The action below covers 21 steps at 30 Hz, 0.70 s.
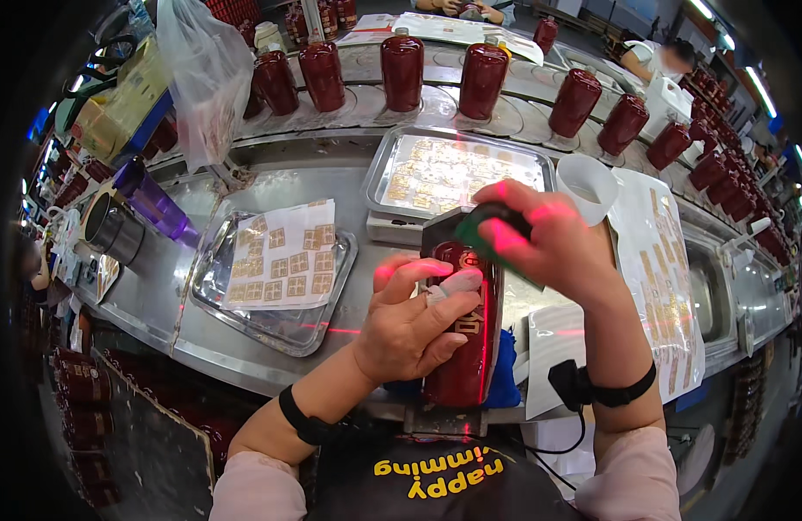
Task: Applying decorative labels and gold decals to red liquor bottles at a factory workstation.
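While the red bottle (460,330) lies tilted on a stand at the near edge of the steel bench (270,178), its long axis runs from the person's chest away toward the conveyor, cap end far and slightly raised. Left hand (415,323) wraps the bottle's left flank mid-body, fingers curled over the front face, thumb side up near the shoulder; closed on the bottle, one fingertip taped white. Right hand (553,243) sits just beyond and above, at the bottle's far upper end, closed on a dark green pad (483,227) pressed against the shoulder area. So the bottle lies directly under both hands; left is the holder, lower on the body, right is at the top end. Red laser line crosses both hands and the bottle. Left of the bottle, well apart, a steel tray (211,280) carries a sheet of gold square labels (283,256); a second tray of labels (457,169) sits behind, a white cup (587,184) beside it. More red bottles on conveyor (402,71) stand upright beyond.
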Tool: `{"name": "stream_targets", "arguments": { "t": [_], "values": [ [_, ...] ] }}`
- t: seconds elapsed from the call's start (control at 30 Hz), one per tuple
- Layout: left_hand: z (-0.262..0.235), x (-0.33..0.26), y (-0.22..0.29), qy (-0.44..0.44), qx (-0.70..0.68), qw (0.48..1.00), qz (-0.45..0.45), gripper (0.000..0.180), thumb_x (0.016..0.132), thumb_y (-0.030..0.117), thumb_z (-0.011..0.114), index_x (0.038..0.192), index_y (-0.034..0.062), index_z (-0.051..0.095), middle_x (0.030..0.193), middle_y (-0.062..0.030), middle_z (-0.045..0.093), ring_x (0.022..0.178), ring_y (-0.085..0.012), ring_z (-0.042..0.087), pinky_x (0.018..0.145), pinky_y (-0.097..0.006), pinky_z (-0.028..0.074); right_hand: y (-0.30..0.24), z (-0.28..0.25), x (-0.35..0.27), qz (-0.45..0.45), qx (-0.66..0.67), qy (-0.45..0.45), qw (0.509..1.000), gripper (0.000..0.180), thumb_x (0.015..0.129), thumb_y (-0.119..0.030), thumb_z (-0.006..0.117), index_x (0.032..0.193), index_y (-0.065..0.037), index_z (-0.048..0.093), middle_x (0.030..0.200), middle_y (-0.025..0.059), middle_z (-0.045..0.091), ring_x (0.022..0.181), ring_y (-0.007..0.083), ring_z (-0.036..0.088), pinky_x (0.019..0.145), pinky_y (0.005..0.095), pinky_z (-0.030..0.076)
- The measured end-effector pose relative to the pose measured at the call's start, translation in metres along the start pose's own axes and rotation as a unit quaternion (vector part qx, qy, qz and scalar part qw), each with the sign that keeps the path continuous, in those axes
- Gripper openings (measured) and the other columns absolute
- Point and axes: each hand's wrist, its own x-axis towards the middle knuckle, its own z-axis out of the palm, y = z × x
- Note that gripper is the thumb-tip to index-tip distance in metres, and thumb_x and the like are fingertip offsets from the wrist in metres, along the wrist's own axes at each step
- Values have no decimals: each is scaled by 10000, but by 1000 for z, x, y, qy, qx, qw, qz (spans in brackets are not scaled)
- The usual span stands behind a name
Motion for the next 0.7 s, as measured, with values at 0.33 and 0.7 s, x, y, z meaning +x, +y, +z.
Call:
{"name": "stream_targets", "arguments": {
  "t": [0.33, 0.7],
  "values": [
    [-5, -37, 3, 95, -122, 975, -161, 374, 971, 343, 512, 1151, 24, 590, 1130, -136, 667, 1112, -324, 530, 982, -427, 381, -28, 26, -53, -248, -209, -18, 946, 228, 745, -164, 642, 970, -129, 635, 853, 35, 541, 753, 201, 546, 725, 380, 408],
    [2, -18, 1, 26, -9, 999, -31, 381, 928, 388, 573, 1179, 107, 636, 1089, -15, 686, 1134, -255, 504, 979, -427, 308, 7, 57, -66, 160, 331, 216, 904, 166, 948, -129, 616, 1049, -1, 584, 878, 8, 628, 787, 35, 538, 681, 200, 466]
  ]
}}
